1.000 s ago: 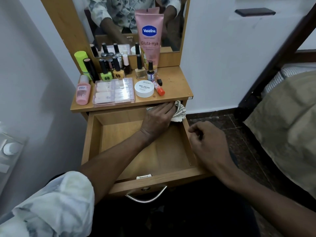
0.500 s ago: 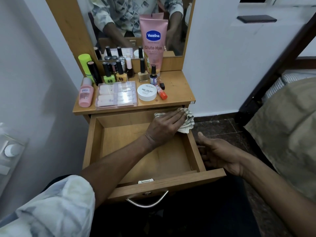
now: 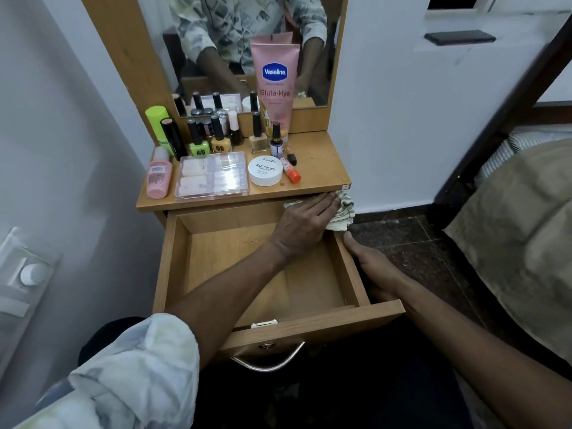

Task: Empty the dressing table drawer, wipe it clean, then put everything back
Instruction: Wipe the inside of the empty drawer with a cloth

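The wooden drawer (image 3: 351, 274) is pulled out, with nothing on its floor. My left hand (image 3: 305, 222) lies flat with straight fingers on a striped cloth (image 3: 342, 212), pressing it at the drawer's back right corner, just under the tabletop edge. My right hand (image 3: 373, 267) rests against the outside of the drawer's right wall, thumb up at the rim. On the dressing table top (image 3: 318, 168) stand a pink Vaseline tube (image 3: 275, 85), several nail polish bottles (image 3: 218, 137), a clear plastic box (image 3: 212, 176), a white round tub (image 3: 265, 170) and a pink bottle (image 3: 159, 174).
A mirror (image 3: 235, 41) rises behind the tabletop. A white wall is on the left, and a bed with a beige cover (image 3: 520, 236) on the right. Dark tiled floor (image 3: 414, 252) lies between drawer and bed. A metal handle (image 3: 269, 362) hangs on the drawer front.
My left hand has slid the cloth rightward along the drawer's back edge into the right corner. My right hand moved off the drawer's rim and down along the outside of its right wall.
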The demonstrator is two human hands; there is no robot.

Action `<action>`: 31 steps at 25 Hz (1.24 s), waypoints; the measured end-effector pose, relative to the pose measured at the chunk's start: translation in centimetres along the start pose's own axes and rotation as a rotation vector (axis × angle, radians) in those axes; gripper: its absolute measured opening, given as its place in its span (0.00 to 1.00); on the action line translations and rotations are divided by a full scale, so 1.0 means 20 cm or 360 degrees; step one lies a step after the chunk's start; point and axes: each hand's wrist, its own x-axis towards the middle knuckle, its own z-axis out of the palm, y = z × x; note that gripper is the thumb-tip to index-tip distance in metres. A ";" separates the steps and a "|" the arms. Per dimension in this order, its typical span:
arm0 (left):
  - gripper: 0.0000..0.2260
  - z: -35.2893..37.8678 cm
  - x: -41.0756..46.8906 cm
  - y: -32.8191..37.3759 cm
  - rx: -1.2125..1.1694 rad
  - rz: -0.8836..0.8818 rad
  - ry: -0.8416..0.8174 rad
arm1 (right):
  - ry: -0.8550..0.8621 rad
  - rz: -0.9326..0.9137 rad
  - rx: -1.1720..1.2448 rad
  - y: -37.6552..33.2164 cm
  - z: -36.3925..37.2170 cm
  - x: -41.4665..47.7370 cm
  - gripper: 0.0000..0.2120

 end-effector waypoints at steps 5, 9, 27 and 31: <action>0.18 -0.04 -0.01 -0.04 -0.0008 -0.0013 -0.0143 | 0.0049 0.0002 -0.0180 0.02 0.00 0.06 0.30; 0.21 -0.08 0.06 -0.03 -0.0114 -0.0149 -0.0272 | 0.0140 0.0034 0.0239 0.09 -0.01 0.11 0.31; 0.18 -0.31 -0.15 0.23 -0.0876 0.0676 -0.0664 | 0.0233 0.0204 0.0550 0.11 -0.08 0.18 0.32; 0.16 -0.43 -0.27 0.07 -0.0804 0.0771 -0.0886 | 0.0078 0.0180 0.0532 0.11 -0.07 0.16 0.39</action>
